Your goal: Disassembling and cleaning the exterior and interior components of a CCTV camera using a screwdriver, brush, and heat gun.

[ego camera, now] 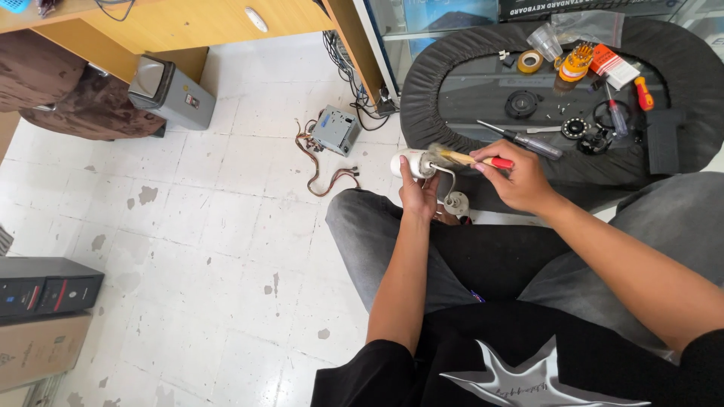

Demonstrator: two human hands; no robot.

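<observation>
The left hand (418, 194) is wrapped around a small white cylindrical plastic device (411, 163), seemingly a compact camera body, with a bent metal stand and round white base (455, 202) hanging below it. It is held in the air above the person's lap, at about seven o'clock from the oval glass-topped desk with a black padded rim (422, 83). The fingers of that hand are curled closed around the back of the cylinder. The right hand (519, 181) pinches a small brush with a red handle and pale bristles (471, 159), its fingers closed on the handle and the bristles lying against the open end of the white device.

The device looks light, rigid and smooth, so likely a bit slippery; its open front probably exposes delicate parts. The cylinder's barrel seems the safest place to hold it, not the thin stand.

On the desk, at one o'clock from the hands, lies an orange and white flat packet (615, 66), with a clear plastic bag (584, 26) beyond it and a roll of tan tape (529, 62) at twelve o'clock. A long dark box with white lettering (581, 7) sits on the glass shelf behind. On the tiled floor, at eight o'clock, rests a brown cardboard box (41, 348).
</observation>
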